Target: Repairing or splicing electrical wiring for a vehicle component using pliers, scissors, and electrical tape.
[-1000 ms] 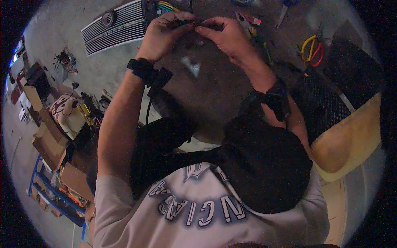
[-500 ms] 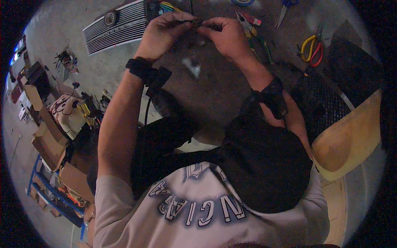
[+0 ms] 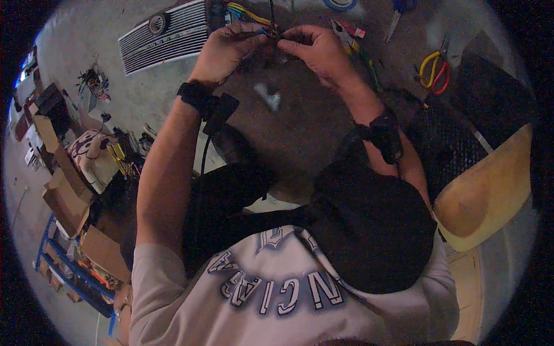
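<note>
Chrome-ribbed car grille (image 3: pixel 164 37) lies on the concrete floor at far left. Beside it, left hand (image 3: pixel 228 49) and right hand (image 3: pixel 314 49) pinch a small bundle of coloured wires (image 3: pixel 270 33) between fingertips. Best kept taut and close together; yellow-handled pliers (image 3: pixel 434 72) lie well right.

Surface: a grey concrete floor (image 3: pixel 144 98), stained darker toward the middle.
Far left: a silver slatted car grille (image 3: pixel 167 36) lying flat.
Far right: yellow-and-red-handled pliers (image 3: pixel 434 70) and blue-handled scissors (image 3: pixel 401 10).
Top edge: a blue tape roll (image 3: pixel 339 4).
Right: a black mesh mat (image 3: pixel 450 144), a tan panel (image 3: pixel 490 190) beside it.
Left: a small wire tangle (image 3: pixel 92 81).
</note>
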A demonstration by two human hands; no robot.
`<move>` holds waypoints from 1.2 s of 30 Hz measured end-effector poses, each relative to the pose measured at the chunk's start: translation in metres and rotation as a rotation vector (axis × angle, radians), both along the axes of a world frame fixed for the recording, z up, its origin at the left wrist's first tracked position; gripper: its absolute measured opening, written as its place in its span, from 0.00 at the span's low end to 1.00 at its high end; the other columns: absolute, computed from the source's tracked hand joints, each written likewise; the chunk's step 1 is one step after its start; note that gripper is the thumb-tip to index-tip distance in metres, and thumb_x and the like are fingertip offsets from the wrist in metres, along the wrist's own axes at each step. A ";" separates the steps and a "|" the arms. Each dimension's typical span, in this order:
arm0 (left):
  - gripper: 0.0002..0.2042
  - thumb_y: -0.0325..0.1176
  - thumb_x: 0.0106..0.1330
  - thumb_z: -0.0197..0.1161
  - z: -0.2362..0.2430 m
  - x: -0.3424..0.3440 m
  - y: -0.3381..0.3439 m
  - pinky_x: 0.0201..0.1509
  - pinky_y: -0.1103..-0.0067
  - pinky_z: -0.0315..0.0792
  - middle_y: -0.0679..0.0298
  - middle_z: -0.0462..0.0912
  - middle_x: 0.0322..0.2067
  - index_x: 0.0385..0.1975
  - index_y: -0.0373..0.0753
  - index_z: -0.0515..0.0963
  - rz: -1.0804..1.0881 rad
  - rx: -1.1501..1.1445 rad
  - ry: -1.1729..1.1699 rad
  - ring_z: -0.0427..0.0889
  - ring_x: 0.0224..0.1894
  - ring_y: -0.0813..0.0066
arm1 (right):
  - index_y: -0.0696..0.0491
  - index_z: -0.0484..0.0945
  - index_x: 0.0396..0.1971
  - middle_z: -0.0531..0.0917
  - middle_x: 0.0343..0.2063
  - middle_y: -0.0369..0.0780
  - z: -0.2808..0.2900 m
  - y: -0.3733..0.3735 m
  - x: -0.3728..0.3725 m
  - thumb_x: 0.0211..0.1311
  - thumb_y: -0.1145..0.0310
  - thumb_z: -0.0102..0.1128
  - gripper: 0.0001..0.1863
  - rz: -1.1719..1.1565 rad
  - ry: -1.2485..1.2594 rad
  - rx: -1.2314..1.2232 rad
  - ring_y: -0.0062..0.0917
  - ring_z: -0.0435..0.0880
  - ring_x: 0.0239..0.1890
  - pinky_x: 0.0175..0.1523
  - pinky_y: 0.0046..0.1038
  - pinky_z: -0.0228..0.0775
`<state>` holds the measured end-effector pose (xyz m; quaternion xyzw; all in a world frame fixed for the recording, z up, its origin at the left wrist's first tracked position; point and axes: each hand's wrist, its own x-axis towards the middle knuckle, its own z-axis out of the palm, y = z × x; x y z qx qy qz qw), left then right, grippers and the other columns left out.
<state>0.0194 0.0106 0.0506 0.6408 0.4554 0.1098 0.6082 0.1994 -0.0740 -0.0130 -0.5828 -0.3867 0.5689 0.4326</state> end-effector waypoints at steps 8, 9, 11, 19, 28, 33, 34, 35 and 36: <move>0.12 0.34 0.64 0.61 -0.006 -0.016 -0.001 0.38 0.84 0.73 0.65 0.83 0.35 0.42 0.34 0.78 0.022 -0.107 0.055 0.80 0.35 0.81 | 0.60 0.82 0.36 0.83 0.30 0.36 -0.008 0.001 -0.013 0.53 0.72 0.67 0.11 -0.091 -0.012 0.018 0.16 0.79 0.31 0.38 0.19 0.71; 0.12 0.34 0.64 0.61 -0.007 -0.016 -0.004 0.38 0.84 0.73 0.65 0.83 0.35 0.42 0.34 0.78 0.022 -0.106 0.053 0.80 0.35 0.81 | 0.60 0.82 0.36 0.83 0.30 0.36 -0.006 0.001 -0.014 0.53 0.72 0.67 0.11 -0.091 -0.014 0.019 0.16 0.79 0.31 0.38 0.19 0.71; 0.13 0.36 0.64 0.61 -0.009 -0.017 -0.014 0.41 0.84 0.73 0.65 0.83 0.35 0.43 0.33 0.78 -0.041 -0.054 0.109 0.80 0.37 0.81 | 0.60 0.82 0.34 0.84 0.30 0.36 -0.001 0.000 -0.018 0.53 0.72 0.67 0.10 -0.132 -0.068 0.011 0.16 0.79 0.32 0.39 0.20 0.71; 0.16 0.39 0.63 0.62 -0.019 -0.005 -0.037 0.46 0.84 0.72 0.66 0.82 0.38 0.44 0.33 0.78 0.222 -0.247 -0.090 0.78 0.38 0.81 | 0.59 0.83 0.36 0.85 0.31 0.38 -0.016 -0.006 -0.017 0.52 0.69 0.68 0.13 -0.073 -0.223 0.086 0.17 0.81 0.34 0.42 0.21 0.71; 0.15 0.39 0.62 0.64 -0.032 -0.009 -0.038 0.46 0.84 0.71 0.66 0.82 0.36 0.42 0.34 0.80 0.273 -0.213 -0.076 0.78 0.38 0.82 | 0.56 0.82 0.38 0.85 0.32 0.41 -0.008 -0.019 -0.021 0.53 0.64 0.66 0.14 0.004 -0.350 0.114 0.23 0.83 0.35 0.42 0.24 0.72; 0.15 0.39 0.61 0.65 -0.031 -0.003 -0.039 0.43 0.84 0.71 0.66 0.82 0.36 0.40 0.34 0.80 0.388 -0.330 -0.185 0.78 0.37 0.82 | 0.57 0.82 0.38 0.85 0.32 0.41 -0.021 -0.026 -0.021 0.54 0.65 0.66 0.14 0.000 -0.420 0.184 0.24 0.83 0.36 0.43 0.25 0.71; 0.14 0.38 0.60 0.66 -0.033 -0.002 -0.040 0.41 0.84 0.71 0.66 0.82 0.35 0.39 0.33 0.80 0.458 -0.387 -0.188 0.78 0.36 0.82 | 0.57 0.82 0.39 0.85 0.33 0.41 -0.015 -0.029 -0.022 0.54 0.65 0.66 0.15 -0.025 -0.395 0.148 0.24 0.83 0.36 0.43 0.25 0.71; 0.14 0.37 0.59 0.66 -0.035 -0.001 -0.041 0.39 0.84 0.72 0.66 0.83 0.34 0.38 0.33 0.80 0.529 -0.445 -0.191 0.79 0.35 0.81 | 0.58 0.81 0.39 0.85 0.33 0.41 -0.011 -0.032 -0.022 0.54 0.66 0.66 0.15 -0.049 -0.370 0.110 0.24 0.83 0.36 0.43 0.25 0.71; 0.14 0.37 0.59 0.66 -0.035 0.001 -0.042 0.39 0.84 0.72 0.66 0.83 0.34 0.38 0.33 0.80 0.543 -0.444 -0.196 0.79 0.35 0.81 | 0.58 0.81 0.39 0.85 0.33 0.41 -0.009 -0.035 -0.021 0.54 0.66 0.66 0.15 -0.034 -0.370 0.113 0.24 0.83 0.36 0.43 0.25 0.71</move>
